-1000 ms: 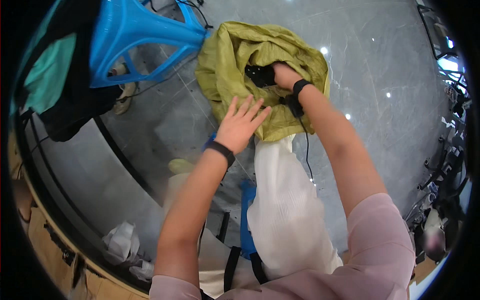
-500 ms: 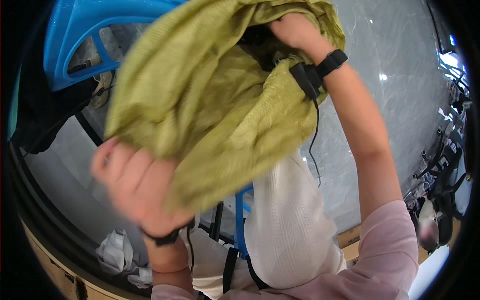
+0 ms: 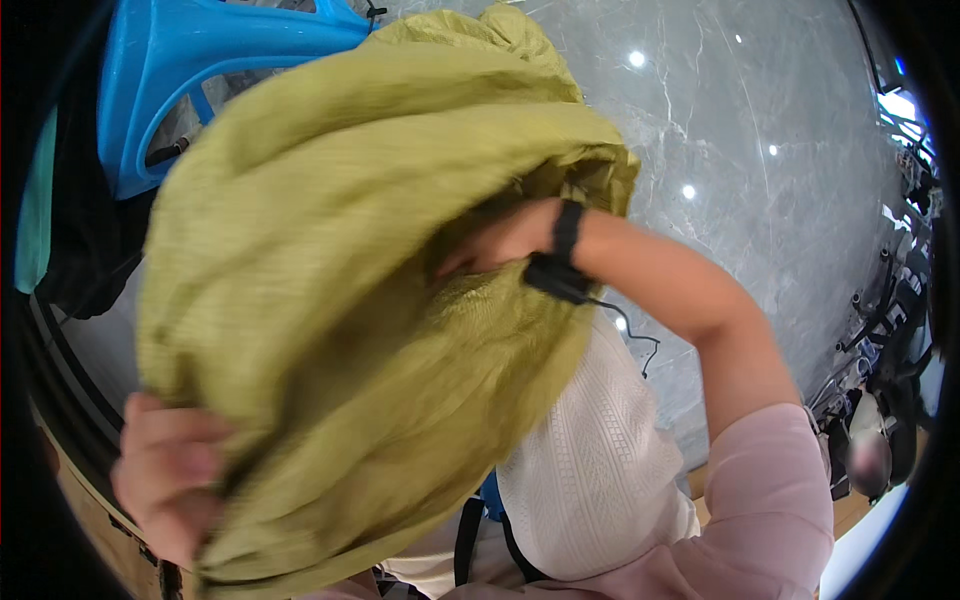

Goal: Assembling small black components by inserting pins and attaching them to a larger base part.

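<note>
A large yellow-green woven sack point(image 3: 330, 190) is spread over my lap, its mouth gaping toward me. My left hand point(image 3: 175, 475) grips the sack's rim at the lower left, fingers closed on the fabric. Through the mouth reaches my right hand point(image 3: 500, 240), its fingers lost in shadow inside the sack, so what they do or touch there cannot be made out. A black strap with a small dark box point(image 3: 560, 275) sits on my right wrist, and a thin cable hangs from it.
A blue plastic stool point(image 3: 220, 50) stands at the upper left, beside dark cloth point(image 3: 90, 240). Grey marble floor point(image 3: 740, 150) stretches to the right. Along the right edge lies a jumble of dark gear point(image 3: 890, 350). My legs in white trousers point(image 3: 600, 440) are under the sack.
My left hand has moved down and left, pulling the sack's rim with it. My right hand has come down and left, deeper into the mouth. The sack now covers more of my lap.
</note>
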